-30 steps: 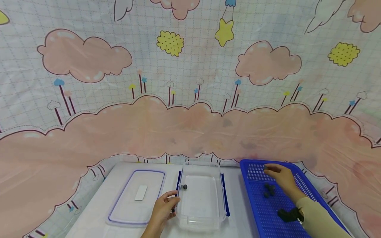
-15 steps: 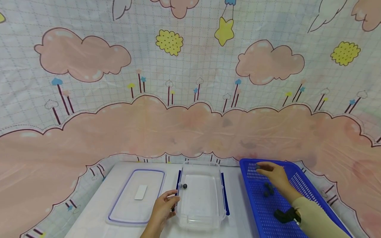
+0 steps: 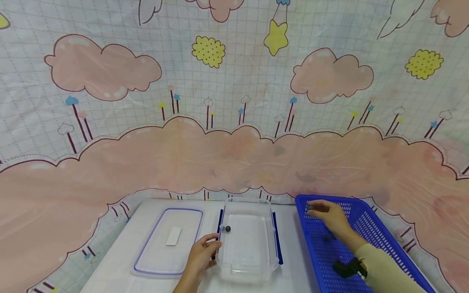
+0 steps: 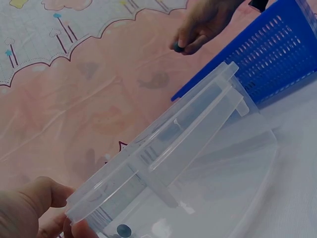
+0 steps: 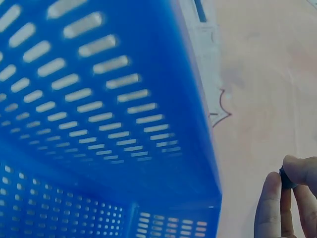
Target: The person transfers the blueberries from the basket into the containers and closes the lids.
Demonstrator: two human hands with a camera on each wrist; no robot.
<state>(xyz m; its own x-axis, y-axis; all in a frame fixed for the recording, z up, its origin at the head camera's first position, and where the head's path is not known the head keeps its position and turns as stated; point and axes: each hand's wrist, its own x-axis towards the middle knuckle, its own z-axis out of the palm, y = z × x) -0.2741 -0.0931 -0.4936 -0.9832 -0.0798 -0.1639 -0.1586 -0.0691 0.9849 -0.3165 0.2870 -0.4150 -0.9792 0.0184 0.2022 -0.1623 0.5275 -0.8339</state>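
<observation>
One dark ball point(image 3: 228, 228) sits inside the clear box point(image 3: 250, 240), close to its left wall. At that same wall, toward the near end, is the left hand point(image 3: 201, 252), its thumb and fingers clamped on the box's edge; the left wrist view shows the thumb at the rim and the fingertips partly hidden behind the plastic.

Right of the box, and apart from it, the right hand point(image 3: 335, 219) pinches a second ball point(image 4: 178, 47) between its thumb and fingertips, which are closed tightly on it. That hand is above the far part of the blue basket point(image 3: 322, 256), which lies just beside the box on its right. Another ball point(image 3: 327, 238) is on the basket floor, partly covered by the wrist; how many lie there I cannot tell. A black mount point(image 3: 342, 269) shows at the edge of the pale sleeve point(image 3: 384, 268).

Blue flaps point(image 3: 277, 238) run along the box's left and right sides. Left of the box, the lid point(image 3: 157, 248) lies flat on the white table point(image 3: 117, 260), with a white card point(image 3: 174, 236) within its outline; whether on or under it I cannot tell. Behind the box hangs a cloth point(image 3: 234, 162) printed with pink clouds.
</observation>
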